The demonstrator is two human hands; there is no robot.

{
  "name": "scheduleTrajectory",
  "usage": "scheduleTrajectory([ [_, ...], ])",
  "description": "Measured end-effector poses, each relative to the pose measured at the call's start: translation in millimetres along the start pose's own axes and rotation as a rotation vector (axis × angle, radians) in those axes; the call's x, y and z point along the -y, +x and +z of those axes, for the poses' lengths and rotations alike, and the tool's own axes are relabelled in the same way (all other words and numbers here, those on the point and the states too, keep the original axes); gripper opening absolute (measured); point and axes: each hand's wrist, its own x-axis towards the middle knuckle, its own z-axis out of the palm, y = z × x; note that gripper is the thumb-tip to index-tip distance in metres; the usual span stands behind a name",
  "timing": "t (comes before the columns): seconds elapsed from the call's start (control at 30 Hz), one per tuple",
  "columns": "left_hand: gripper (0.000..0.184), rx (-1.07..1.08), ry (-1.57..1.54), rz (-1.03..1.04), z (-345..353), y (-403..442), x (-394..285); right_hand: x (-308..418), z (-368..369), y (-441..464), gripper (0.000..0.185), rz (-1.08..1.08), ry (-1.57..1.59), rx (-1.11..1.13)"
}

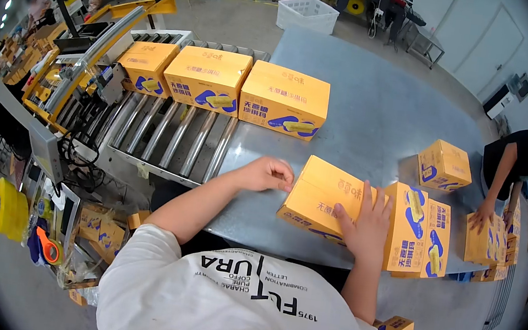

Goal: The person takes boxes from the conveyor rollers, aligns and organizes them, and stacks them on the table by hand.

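A closed yellow carton (324, 195) with blue and dark print lies on the metal table in front of me. My right hand (365, 224) rests flat on its top at the right end, fingers spread. At the carton's left edge is my left hand (271, 174), its fingers curled and pinched together near the end face. Whatever those fingertips hold, if anything, is too small to make out. Just right of my right hand, another carton (417, 231) shows its printed side upward, and a smaller-looking carton (445, 165) sits behind it.
Three closed cartons stand in a row at the back left; the rightmost carton (285, 100) is on the table beside the roller conveyor (179, 131). A taping machine (68, 68) is at left. At right, a co-worker's hand (484, 215) touches another carton (484, 241).
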Motion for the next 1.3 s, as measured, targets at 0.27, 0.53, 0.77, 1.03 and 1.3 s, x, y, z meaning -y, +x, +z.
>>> scheduleTrajectory([
  [0.27,0.017,-0.172,0.721,0.233,14,-15,-42,1,-3,1,0.091,0.007,-0.001,0.024],
  [0.53,0.039,-0.445,1.152,0.283,34,-24,-57,9,0,0,0.092,-0.048,-0.011,0.024],
  [0.77,0.068,-0.418,1.552,0.224,47,-35,-48,19,6,-1,0.091,-0.072,0.000,0.000],
  [1.03,0.083,0.034,1.283,0.094,42,-66,-11,15,11,0,0.090,-0.132,0.012,-0.067],
  [1.3,0.084,-0.148,-0.126,-0.095,69,-74,-10,20,6,-6,0.100,-0.118,0.142,-0.111],
])
